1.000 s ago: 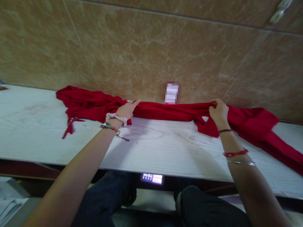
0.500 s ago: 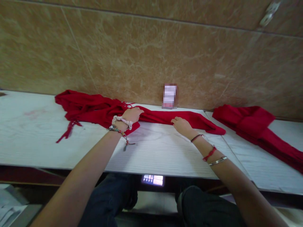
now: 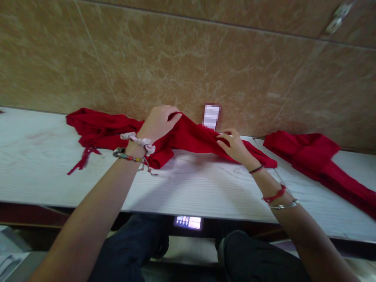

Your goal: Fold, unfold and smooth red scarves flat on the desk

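Observation:
A long red fabric piece with stringy fringe at its left end, like a scarf [image 3: 194, 137], lies along the white tabletop near the wall. My left hand [image 3: 160, 123] pinches its upper edge between thumb and fingers and holds that part raised off the table. To the right, my right hand [image 3: 235, 147] has thumb and fingertips curled at the same cloth, gripping its edge. Left of my left hand the scarf is bunched in loose folds, partly hidden by my wrist. Its right tip rests flat beyond my right hand.
A second red cloth [image 3: 305, 150] lies folded on the right part of the table [image 3: 188, 188]. A phone [image 3: 210, 116], its screen blurred out, leans against the tiled wall [image 3: 164, 58]. A lit panel [image 3: 188, 222] sits below the table's front edge, between my legs.
My left hand has risen and lifted the scarf's middle, which was lying flat. My right hand has shifted slightly right and up. The raised cloth now overlaps the phone's lower end.

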The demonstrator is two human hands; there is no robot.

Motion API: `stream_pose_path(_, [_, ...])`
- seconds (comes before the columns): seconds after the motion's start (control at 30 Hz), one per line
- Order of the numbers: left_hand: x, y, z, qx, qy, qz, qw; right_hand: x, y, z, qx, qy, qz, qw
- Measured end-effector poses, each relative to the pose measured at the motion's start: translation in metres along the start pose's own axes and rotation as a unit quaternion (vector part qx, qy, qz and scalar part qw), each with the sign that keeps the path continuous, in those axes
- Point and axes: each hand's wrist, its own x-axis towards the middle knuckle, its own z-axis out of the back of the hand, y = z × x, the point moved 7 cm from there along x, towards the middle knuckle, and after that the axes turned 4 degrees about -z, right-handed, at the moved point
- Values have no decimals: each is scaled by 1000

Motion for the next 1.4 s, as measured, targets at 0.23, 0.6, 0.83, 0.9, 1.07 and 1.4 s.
stream_pose_path(0.23, [0, -4, 11, 16, -26, 1, 1000, -12, 29, -43, -57, 95, -14, 994])
stream_pose_path(0.6, [-16, 45, 52, 89, -163, 132, 974, -15, -70, -2, -180, 77, -117, 974])
stream_pose_path(0.83, [-17, 48, 54, 85, -164, 155, 971, -4, -59, 58, -70, -137, -127, 980])
stream_pose_path(0.9, [-21, 48, 66, 70, -221, 153, 961, -5, -44, 97, -54, -249, -105, 961])
stream_pose_path(1.07, [-33, 35, 93, 88, -344, 131, 925, -9, -7, 168, -76, -337, -45, 937])
stream_pose_path(1.4, [-17, 66, 0, 106, 95, 162, 976, -2, -54, 55, -177, 13, -86, 980])
